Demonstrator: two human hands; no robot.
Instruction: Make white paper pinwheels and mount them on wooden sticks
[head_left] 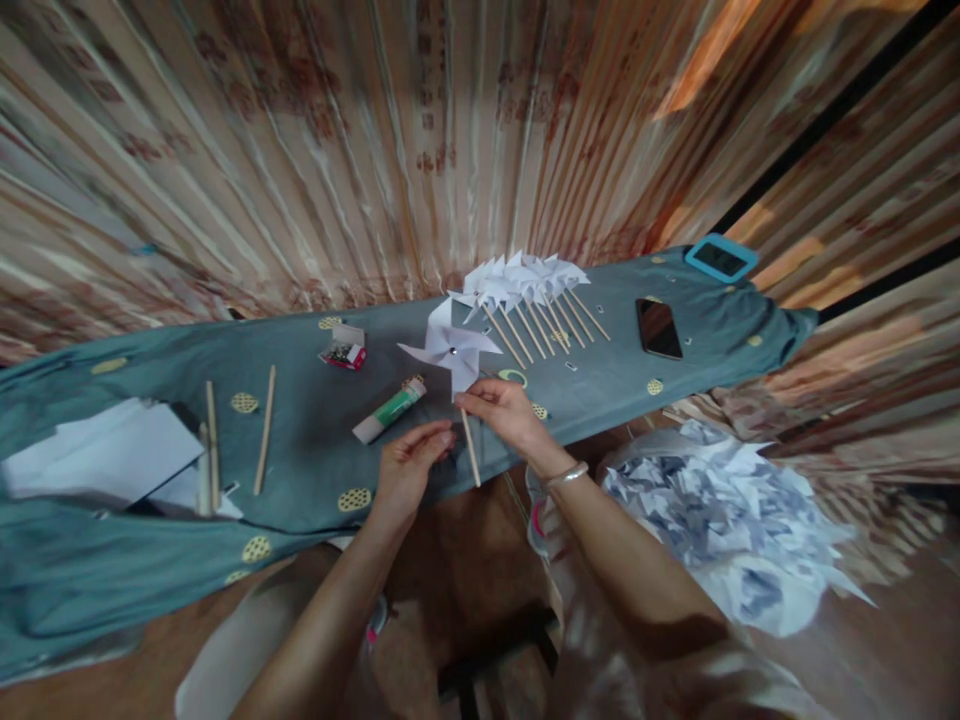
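A white paper pinwheel (466,357) with a dark pin at its centre stands over the middle of the table. My right hand (504,408), with a silver bangle on the wrist, pinches its wooden stick (471,450) just below the blades. Left of the stick, my left hand (409,468) has its fingers curled together; whether they hold anything small is hidden. A green and white glue tube (390,410) lies just beyond that hand. Farther back is an opened small red and white box (345,350) with small dark things inside.
Several finished pinwheels (517,285) lie in a row at the back. A phone (660,328) and a blue-framed device (721,258) lie right. White paper sheets (112,450) and loose sticks (265,430) lie left. A bag of folded paper (720,510) stands below right.
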